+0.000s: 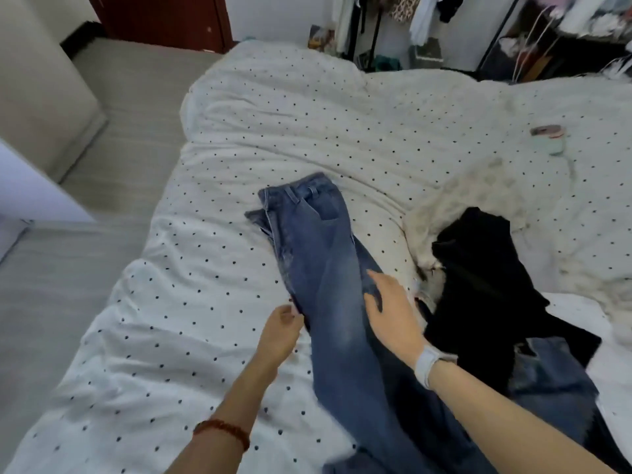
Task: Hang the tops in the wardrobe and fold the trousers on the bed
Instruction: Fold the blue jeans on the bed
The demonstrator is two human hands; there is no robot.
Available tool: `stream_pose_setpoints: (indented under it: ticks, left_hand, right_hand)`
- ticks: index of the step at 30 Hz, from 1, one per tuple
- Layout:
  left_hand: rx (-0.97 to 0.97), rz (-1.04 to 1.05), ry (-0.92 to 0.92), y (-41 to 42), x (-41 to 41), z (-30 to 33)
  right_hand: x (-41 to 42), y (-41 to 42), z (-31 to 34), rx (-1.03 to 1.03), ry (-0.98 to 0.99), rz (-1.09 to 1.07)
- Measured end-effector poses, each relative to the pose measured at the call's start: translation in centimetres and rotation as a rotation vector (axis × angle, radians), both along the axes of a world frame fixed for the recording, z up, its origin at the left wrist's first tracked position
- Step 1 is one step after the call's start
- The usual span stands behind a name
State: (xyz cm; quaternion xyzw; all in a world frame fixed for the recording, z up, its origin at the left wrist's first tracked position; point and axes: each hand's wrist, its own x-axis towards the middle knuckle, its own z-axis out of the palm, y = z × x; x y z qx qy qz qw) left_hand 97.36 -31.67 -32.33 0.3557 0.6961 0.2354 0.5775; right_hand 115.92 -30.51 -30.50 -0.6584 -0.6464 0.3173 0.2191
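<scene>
We lay the jeans [318, 254] mid-bed [212, 138]; our left hand [278, 331] seemingly pinches their left edge, our right hand [393, 314] presses them flat, fingers spread.

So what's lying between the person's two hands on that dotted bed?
In the head view, the blue denim jeans lie between them: the left hand pinches one edge, the right hand rests flat on the other.

Pretty clearly someone's bedroom at home: a bed [307, 124] with a polka-dot duvet takes up most of it, an open clothes rack [427, 25] stuffed with garments behind, dark red door [160, 18] nearby.
</scene>
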Motion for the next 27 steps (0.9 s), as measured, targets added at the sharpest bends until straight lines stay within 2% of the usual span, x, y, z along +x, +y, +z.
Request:
stream_pose_setpoints:
  ticks: [4,7,9,11,12,14,16,17,19,21,22,24,26,27]
  left_hand:
    - [0.006,-0.076,-0.044,-6.7,2.2,-2.4]
    - [0.005,-0.122,-0.147,-9.2,2.8,-2.0]
    - [0.025,-0.266,-0.037,-9.5,2.8,-1.6]
    - [0.1,-0.415,0.183,-9.1,2.9,-1.0]
    - [0.151,-0.452,0.256,-9.0,3.2,-0.4]
    - [0.267,-0.439,0.281,-8.8,4.4,1.8]
    - [0.35,-0.316,0.198,-8.6,6.1,4.5]
    - [0.353,-0.228,0.084,-8.3,6.9,5.8]
    - [0.279,-0.127,-0.228,-8.2,9.0,7.8]
    - [0.186,-0.251,-0.368,-8.7,9.8,7.6]
    - [0.151,-0.342,-0.384,-9.4,10.2,6.6]
    - [0.121,-0.461,-0.329,-11.0,9.7,4.3]
    - [0.178,-0.547,-0.173,-13.1,10.7,2.1]
    - [0.224,-0.601,-0.045,-13.9,10.9,1.4]
  right_hand:
    - [0.6,-8.0,-1.6,0.045,-0.171,0.035]
    - [1.1,-11.8,-0.6,-0.149,-0.037,0.044]
    - [1.7,-14.4,-0.6,-0.299,-0.073,0.12]
    - [2.7,-16.6,-1.7,-0.37,-0.164,0.127]
    - [3.3,-17.2,-2.0,-0.385,-0.158,0.047]
    - [4.8,-17.1,-1.3,-0.391,-0.009,-0.182]
    - [6.3,-15.8,0.4,-0.386,0.234,-0.294]
    - [7.0,-14.9,1.3,-0.361,0.335,-0.327]
    - [8.9,-14.6,3.1,-0.252,0.367,-0.349]
    - [10.4,-15.2,2.7,-0.221,0.348,-0.322]
    - [11.6,-16.0,2.3,-0.211,0.249,-0.276]
    - [14.1,-16.7,0.9,-0.21,-0.184,-0.089]
    - [18.2,-17.9,-0.4,-0.252,-0.574,0.118]
    - [19.5,-17.9,-1.0,-0.306,-0.682,0.183]
